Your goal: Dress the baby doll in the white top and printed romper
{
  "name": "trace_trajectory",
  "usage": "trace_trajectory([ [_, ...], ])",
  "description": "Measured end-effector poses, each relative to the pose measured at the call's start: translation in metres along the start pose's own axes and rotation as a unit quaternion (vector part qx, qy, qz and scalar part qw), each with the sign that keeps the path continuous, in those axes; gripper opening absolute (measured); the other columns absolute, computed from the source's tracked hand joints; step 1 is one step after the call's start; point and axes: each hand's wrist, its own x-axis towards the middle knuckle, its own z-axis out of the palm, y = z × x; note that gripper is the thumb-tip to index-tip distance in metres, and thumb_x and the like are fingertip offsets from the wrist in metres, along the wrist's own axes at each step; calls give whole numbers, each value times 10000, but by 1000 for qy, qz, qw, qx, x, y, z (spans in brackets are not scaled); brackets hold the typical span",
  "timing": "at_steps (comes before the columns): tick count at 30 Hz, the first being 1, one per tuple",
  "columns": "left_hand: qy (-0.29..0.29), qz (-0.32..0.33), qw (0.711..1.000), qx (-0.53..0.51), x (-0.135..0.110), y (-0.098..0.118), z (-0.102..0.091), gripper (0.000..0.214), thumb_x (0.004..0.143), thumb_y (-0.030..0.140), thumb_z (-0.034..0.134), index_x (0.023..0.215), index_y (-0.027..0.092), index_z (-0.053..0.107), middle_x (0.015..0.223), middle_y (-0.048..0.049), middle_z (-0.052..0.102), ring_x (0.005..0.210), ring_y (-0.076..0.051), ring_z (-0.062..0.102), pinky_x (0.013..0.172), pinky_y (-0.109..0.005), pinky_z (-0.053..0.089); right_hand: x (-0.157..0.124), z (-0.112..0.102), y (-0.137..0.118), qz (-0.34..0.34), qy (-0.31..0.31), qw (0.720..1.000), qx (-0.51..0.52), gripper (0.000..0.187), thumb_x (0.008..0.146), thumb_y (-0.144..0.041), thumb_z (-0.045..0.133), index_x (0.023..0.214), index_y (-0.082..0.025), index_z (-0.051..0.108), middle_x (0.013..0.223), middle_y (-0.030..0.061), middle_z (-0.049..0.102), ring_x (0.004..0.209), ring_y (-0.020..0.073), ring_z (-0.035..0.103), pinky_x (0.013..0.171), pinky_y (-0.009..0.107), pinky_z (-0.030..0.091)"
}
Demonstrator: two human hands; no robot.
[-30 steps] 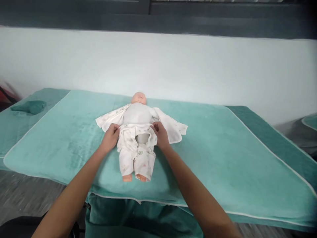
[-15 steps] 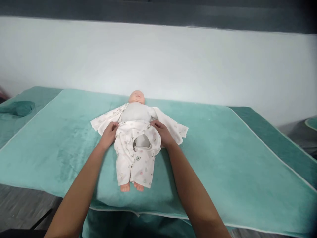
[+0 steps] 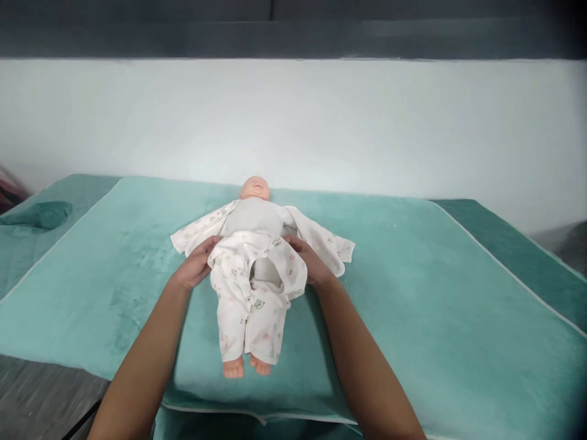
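1 L hand (image 3: 198,261) & 1 R hand (image 3: 312,260), fingers nearly closed, pinch opp sides of the pants (image 3: 235,290) at waist, w/ the doll (image 3: 255,217) lying btwn them, long axis running fore-aft, both abt equally near.

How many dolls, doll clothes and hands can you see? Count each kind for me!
Baby doll: 1
Doll clothes: 2 (printed jacket, printed open-crotch pants)
Hands: 2 (left hand, right hand)
Total: 5
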Motion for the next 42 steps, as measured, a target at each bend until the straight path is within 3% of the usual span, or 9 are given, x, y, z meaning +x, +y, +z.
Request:
trace_trajectory([
  [4, 17, 28, 999, -27, 0, -3, 10, 286, 664, 191, 822, 865, 177, 618, 773, 21, 632, 647, -102, 563, 577, -199, 444, 3, 6, 0, 3, 39, 999, 28, 281, 696, -394, 794, 738, -254, 553, 742, -20, 589, 674, 171, 533, 635, 331, 456],
  [10, 50, 42, 997, -31, 2, -6, 11, 314, 661, 200, 831, 872, 189, 598, 783, 25, 634, 650, -104, 570, 579, -203, 464, 12, 4, 13, -27, 131, 990, -55, 339, 642, -307, 819, 917, -265, 627, 924, 7, 683, 880, 226, 621, 788, 369, 518],
  [16, 54, 37, 998, -14, 3, -6, 12, 324, 684, 272, 831, 897, 188, 602, 785, 23, 631, 657, -109, 569, 587, -214, 454, 12, 7, 10, -101, 114, 984, -88, 344, 672, -276, 767, 1002, -271, 669, 1042, 17, 720, 1017, 264, 644, 909, 396, 525],
  [22, 107, 23, 994, 24, 7, -6, 12, 346, 683, 308, 804, 926, 212, 579, 790, 41, 624, 663, -129, 562, 609, -246, 447, 24, 0, 13, -110, 103, 986, -64, 241, 697, -282, 739, 928, -230, 694, 964, 30, 721, 932, 248, 632, 841, 373, 518],
  [27, 157, 74, 979, 102, 8, -10, 16, 331, 675, 311, 776, 937, 220, 596, 806, 31, 641, 708, -151, 572, 643, -265, 451, 25, 0, 18, -81, 116, 989, -53, 278, 717, -346, 752, 960, -231, 679, 908, 11, 696, 840, 208, 613, 780, 351, 499],
  [30, 175, 131, 965, 142, 7, -12, 17, 326, 712, 311, 761, 1005, 217, 655, 943, -11, 691, 873, -182, 629, 789, -296, 493, 16, 3, 18, -130, 162, 972, -109, 285, 728, -330, 767, 976, -239, 657, 956, 18, 670, 882, 201, 598, 824, 347, 486],
  [32, 183, 182, 951, 171, 6, -12, 16, 279, 779, 342, 727, 1024, 213, 697, 1100, -50, 696, 1052, -211, 628, 935, -324, 483, 10, 5, 16, -166, 156, 962, -147, 259, 768, -342, 755, 987, -251, 652, 1011, 27, 661, 933, 208, 594, 860, 351, 482],
  [37, 131, 227, 935, 239, 7, -1, 15, 221, 849, 382, 699, 988, 216, 743, 1204, -80, 656, 1172, -239, 596, 1028, -350, 453, 5, 4, 14, -219, 83, 952, -196, 177, 892, -423, 676, 965, -261, 677, 1064, 51, 653, 1037, 236, 587, 950, 391, 465],
  [42, 56, 230, 909, 343, 7, 17, 23, 179, 797, 377, 770, 866, 223, 709, 1302, -92, 583, 1301, -285, 512, 1126, -382, 365, 4, 5, 12, -257, 84, 937, -220, 191, 884, -458, 697, 888, -268, 673, 1112, 68, 647, 1109, 261, 584, 1023, 426, 446],
])
